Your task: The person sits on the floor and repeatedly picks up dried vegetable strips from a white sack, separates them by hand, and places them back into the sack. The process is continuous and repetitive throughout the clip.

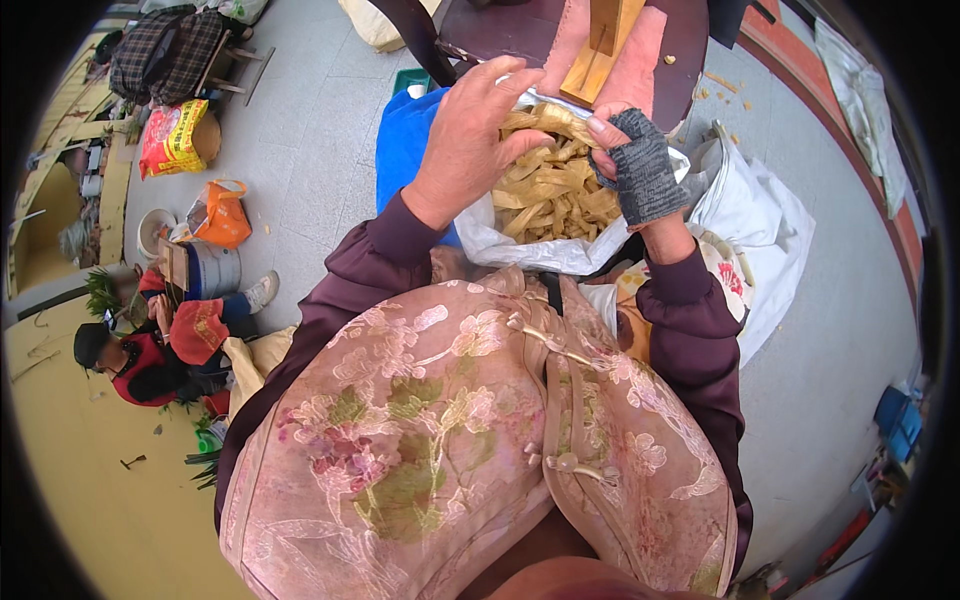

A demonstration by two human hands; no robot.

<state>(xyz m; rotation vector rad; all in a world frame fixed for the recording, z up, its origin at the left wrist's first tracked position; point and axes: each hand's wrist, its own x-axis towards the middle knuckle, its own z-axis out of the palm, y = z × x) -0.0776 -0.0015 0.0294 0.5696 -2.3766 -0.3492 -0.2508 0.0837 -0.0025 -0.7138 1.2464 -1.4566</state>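
Observation:
A white woven sack (559, 259) with its mouth rolled open is full of yellowish-brown dried strips (555, 187). My right hand (643, 161), in a grey knitted fingerless glove, pinches one of these strips near the sack's far right edge. My left hand (484, 135) is bare and raised over the sack's left side, thumb and fingers apart, holding nothing that I can see. Just beyond the hands, a wooden tool with an upright part (589, 75) stands on a pink cloth (637, 71), which lies on a dark brown chair seat (495, 30).
Blue cloth (401, 139) lies left of the sack, a white bag (765, 217) right of it. Farther left are an orange bag (225, 214), a paint bucket (214, 271), a red and yellow sack (172, 139) and a seated person (142, 367). Crumbs (724, 82) lie on the floor.

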